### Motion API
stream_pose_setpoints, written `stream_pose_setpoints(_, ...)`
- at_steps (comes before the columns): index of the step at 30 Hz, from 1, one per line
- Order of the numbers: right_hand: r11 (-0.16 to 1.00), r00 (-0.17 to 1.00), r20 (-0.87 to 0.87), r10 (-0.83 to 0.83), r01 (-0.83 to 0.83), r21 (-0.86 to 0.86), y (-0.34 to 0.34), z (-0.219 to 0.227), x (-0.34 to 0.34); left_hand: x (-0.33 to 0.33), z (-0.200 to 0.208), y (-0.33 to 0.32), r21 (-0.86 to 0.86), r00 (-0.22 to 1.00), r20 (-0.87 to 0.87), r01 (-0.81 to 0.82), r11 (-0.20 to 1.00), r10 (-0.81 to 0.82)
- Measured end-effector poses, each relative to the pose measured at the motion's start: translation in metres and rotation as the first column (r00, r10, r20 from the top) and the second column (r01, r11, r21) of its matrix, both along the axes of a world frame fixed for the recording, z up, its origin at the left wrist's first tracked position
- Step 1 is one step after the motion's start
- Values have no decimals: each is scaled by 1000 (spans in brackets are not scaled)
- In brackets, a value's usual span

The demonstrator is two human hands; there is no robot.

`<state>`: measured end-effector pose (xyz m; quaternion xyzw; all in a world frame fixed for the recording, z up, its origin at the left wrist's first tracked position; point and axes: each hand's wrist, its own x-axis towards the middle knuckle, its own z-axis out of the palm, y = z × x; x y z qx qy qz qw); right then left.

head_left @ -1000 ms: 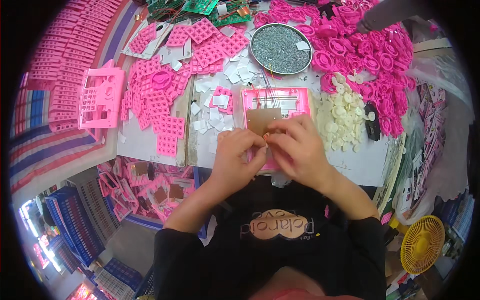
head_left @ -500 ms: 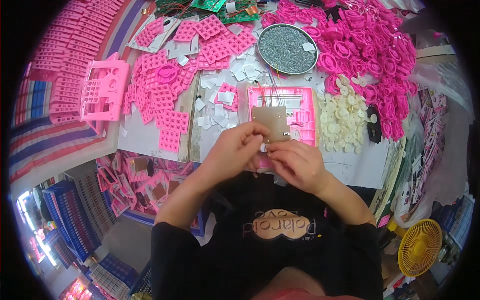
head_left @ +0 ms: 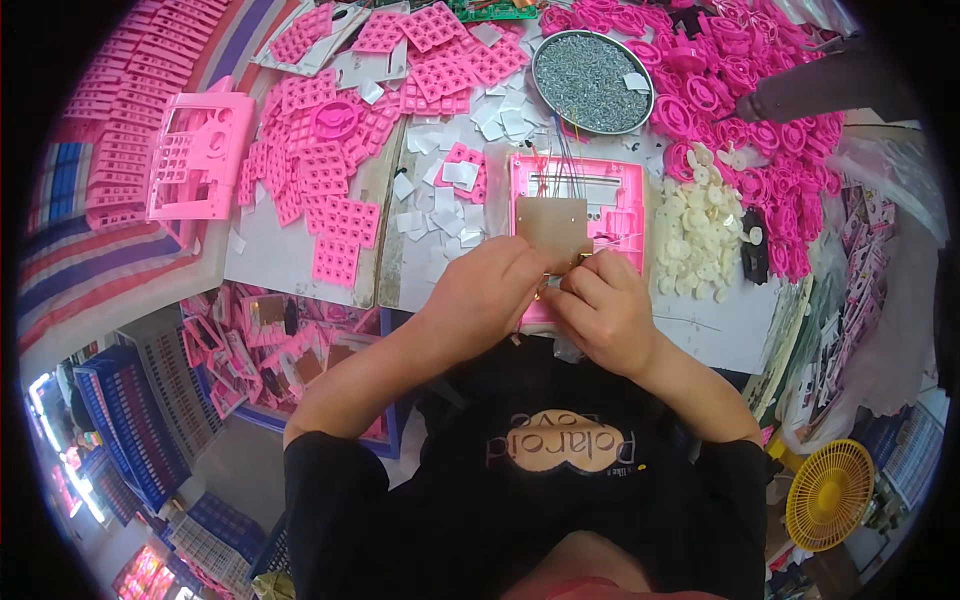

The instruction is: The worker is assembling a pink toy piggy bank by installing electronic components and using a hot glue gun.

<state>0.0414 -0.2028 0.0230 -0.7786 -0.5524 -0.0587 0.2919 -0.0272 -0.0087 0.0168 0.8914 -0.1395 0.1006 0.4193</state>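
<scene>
Near the table's front edge, our curled left hand and right hand cover the brown board's end over a pink casing; we cannot tell what they grip. White discs sit rightward; toward the back edge, a round tray holds metal bits.

The left one of two head-worn fisheye cameras looked steeply down past the black shirt and forward across the worktable. It sat near the left hand and right hand, mid-frame, its wide lens bending straight edges toward the rim.
</scene>
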Motion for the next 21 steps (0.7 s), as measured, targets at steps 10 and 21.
stream_pose_setpoints(10, 979, 996, -88, 16, -34, -203, -3, 9, -4, 1, -3, 4, 88, 995, 16, 101, 991, -103)
stream_pose_setpoints(21, 990, 991, -131, -25, 7, -142, -10, 14, 1, -64, 19, -7, -12, 832, -481, -322, 947, 277)
